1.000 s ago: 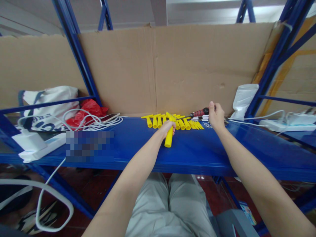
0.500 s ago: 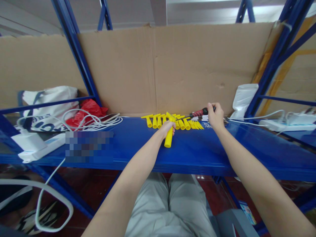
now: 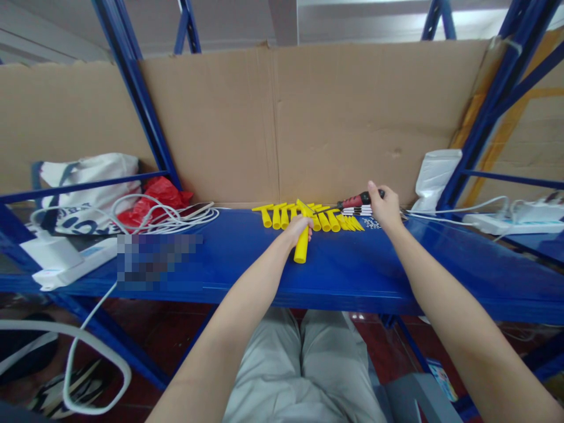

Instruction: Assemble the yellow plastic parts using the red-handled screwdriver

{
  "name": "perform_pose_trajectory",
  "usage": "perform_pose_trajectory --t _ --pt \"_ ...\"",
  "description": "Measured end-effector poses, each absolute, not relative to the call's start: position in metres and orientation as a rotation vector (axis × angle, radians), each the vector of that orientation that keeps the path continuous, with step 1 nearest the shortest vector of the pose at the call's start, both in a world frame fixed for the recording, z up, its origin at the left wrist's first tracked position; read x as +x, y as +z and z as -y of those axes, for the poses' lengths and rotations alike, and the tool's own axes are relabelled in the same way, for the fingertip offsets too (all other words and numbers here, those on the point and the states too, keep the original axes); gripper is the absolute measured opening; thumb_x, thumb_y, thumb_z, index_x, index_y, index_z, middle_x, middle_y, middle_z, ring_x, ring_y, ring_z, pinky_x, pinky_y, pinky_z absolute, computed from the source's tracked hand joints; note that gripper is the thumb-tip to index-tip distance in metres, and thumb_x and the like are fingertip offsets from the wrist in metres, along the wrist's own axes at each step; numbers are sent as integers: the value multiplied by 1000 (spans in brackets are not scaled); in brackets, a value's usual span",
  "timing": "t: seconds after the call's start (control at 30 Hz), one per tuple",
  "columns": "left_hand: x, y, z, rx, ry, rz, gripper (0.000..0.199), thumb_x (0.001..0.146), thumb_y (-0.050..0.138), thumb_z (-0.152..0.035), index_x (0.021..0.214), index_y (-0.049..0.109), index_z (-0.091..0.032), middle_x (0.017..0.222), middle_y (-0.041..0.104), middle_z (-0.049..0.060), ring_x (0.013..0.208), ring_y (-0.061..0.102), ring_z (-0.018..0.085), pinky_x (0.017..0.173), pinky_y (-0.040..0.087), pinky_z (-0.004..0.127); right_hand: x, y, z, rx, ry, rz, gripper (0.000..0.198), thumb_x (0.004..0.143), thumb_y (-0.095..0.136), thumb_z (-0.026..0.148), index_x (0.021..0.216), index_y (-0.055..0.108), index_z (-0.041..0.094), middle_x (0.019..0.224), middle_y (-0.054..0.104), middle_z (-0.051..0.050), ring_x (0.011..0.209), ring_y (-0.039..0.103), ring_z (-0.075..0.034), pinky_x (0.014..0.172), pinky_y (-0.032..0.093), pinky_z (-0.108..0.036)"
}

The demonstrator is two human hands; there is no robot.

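Our right hand [image 3: 388,208] has shifted slightly, fingers clamping the driver [image 3: 355,203]; our left hand [image 3: 296,228] grips a yellow piece [image 3: 301,245]. Loose bits [image 3: 372,224] suggest work remains.

Smooth plastic tube [image 3: 300,251], glossy metal shelf [image 3: 352,267]

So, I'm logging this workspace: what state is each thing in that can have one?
Left hand, closed around yellow piece
Yellow piece, gripped
Right hand, closed on screwdriver
Screwdriver, held slanting; tip contact unclear
Other yellow pieces, set in a row
White cable, loosely coiled
Red plastic, crumpled
Cardboard, upright, creased
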State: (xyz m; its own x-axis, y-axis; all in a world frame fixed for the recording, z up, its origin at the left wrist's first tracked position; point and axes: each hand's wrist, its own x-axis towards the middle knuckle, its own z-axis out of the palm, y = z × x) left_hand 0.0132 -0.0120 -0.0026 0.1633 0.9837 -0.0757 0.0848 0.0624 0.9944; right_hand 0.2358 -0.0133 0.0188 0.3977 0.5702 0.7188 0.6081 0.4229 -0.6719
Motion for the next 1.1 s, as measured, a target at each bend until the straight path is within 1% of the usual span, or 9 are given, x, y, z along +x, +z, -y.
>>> perform_pose_trajectory --t 0.13,0.2,0.33,0.47,0.6,0.73,0.83,0.97,1.1 --pt "13 -2 12 1315 1000 -1186 17 64 47 -2 66 43 -19 38 41 -6 33 39 9 40 36 20 239 16 8 -1139 -76 1235 44 73 53 64 70 51 20 67 53 -1 70 51 -17 72 43 -33" --pt "13 -2 12 1323 1024 -1186 17 64 47 -2 67 43 -19 38 41 -6 34 39 9 40 37 20 240 14 3 -1107 -74 1236 43 74 53 62 72 52 20 68 53 -1 71 52 -17 71 43 -33" --pt "13 -3 11 1330 1048 -1190 17 64 48 -3 68 43 -19 39 41 -6 35 40 9 41 37 20 241 11 -1 -1106 -60 1248 44 78 49 63 70 51 20 64 52 -1 70 52 -17 69 42 -32" --pt "13 -3 9 1340 1055 -1191 17 65 50 -3 68 43 -19 40 42 -6 35 40 9 42 39 21 242 10 -1 -1107 -65 1217 44 75 53 63 71 52 20 65 52 -1 69 52 -17 68 42 -32" --pt "13 -3 10 1345 1070 -1178 18 65 49 -3 66 41 -19 40 42 -6 34 40 8 41 37 20 242 11 -2 -1081 -38 1217 41 75 54 61 75 53 20 67 51 0 70 52 -16 67 42 -31" --pt "13 -2 12 1342 1079 -1176 19 65 48 -2 63 39 -19 39 41 -6 34 39 8 40 36 20 244 9 -3 -1120 -48 1217 45 78 48 64 72 52 20 65 51 -1 69 52 -17 68 42 -31" --pt "14 -1 13 1345 1086 -1182 20 65 48 -2 64 39 -20 38 41 -6 33 39 8 39 36 20 246 8 -5 -1159 -52 1199 46 77 48 65 71 52 19 65 52 -1 69 51 -17 68 42 -32" --pt "14 -1 13 1356 1090 -1177 19 64 47 -2 65 40 -20 38 40 -6 33 39 9 39 36 20 246 8 -6 -1109 -16 1191 45 75 51 64 78 55 19 68 52 0 68 51 -16 66 43 -31" --pt "14 -1 13 1354 1082 -1182 19 64 47 -2 66 40 -20 38 40 -7 32 39 9 39 36 20 242 8 -3 -1078 -6 1212 48 76 49 66 82 54 19 66 51 0 66 53 -16 64 43 -32"
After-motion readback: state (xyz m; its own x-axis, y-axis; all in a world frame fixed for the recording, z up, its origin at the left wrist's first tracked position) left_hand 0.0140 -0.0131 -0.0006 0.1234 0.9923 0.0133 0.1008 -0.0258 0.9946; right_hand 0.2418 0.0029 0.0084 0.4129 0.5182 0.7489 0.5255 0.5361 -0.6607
